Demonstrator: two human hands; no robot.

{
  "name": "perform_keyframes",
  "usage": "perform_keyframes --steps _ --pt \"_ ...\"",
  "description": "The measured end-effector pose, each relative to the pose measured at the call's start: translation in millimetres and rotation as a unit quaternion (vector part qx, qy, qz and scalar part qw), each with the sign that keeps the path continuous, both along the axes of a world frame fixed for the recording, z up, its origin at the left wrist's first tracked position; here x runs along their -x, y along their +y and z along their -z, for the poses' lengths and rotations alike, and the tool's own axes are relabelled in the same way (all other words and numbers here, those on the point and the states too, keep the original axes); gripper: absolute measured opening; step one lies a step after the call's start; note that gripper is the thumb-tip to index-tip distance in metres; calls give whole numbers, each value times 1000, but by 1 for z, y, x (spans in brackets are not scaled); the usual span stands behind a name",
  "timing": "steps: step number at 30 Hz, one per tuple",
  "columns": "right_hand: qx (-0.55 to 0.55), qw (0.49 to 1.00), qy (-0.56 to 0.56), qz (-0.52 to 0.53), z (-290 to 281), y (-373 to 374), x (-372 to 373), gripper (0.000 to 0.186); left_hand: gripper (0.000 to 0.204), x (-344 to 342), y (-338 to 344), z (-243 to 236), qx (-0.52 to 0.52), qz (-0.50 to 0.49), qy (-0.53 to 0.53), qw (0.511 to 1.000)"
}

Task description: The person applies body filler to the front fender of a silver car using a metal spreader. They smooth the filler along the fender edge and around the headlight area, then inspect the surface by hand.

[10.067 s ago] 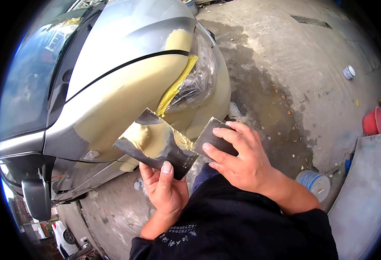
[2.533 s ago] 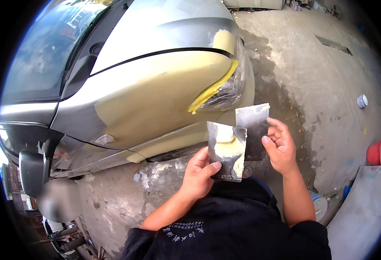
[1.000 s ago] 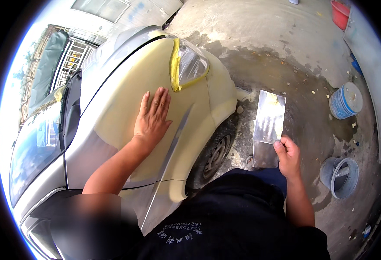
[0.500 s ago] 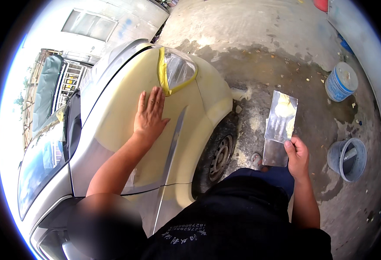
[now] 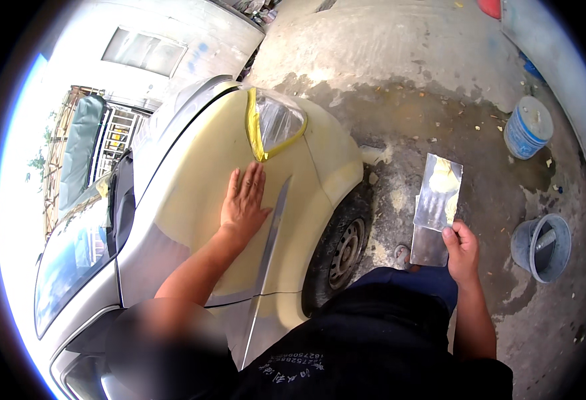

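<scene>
fender (image 5: 203,180) under the left hand (image 5: 242,207) lies open toward the wheel-arch edge (image 5: 316,224).

White characters (image 5: 279,379) and a row of digits (image 5: 300,359) on the person's black shirt (image 5: 380,340)

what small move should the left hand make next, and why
Probably slide the left hand slightly back along the yellowish fender: it appears to lie flat there, just short of the yellow tape, while the right hand holds two thin plates clear.
</scene>
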State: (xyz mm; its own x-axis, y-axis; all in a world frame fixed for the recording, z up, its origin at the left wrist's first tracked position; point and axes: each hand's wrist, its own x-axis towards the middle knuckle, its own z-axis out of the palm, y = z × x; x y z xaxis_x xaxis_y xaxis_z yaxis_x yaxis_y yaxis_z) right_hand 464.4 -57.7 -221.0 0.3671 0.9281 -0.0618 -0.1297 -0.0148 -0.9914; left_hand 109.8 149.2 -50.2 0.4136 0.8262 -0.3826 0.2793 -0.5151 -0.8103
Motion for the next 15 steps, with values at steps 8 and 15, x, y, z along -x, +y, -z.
perform_keyframes --steps 8,15 --pt "-15 1000 -26 2 -4 3 -1 19 85 -4 -6 25 -11 -14 22 1000" --pt "-13 1000 1 2 7 6 -5 19 84 -6 8 -5 -36 -26 -10 999"
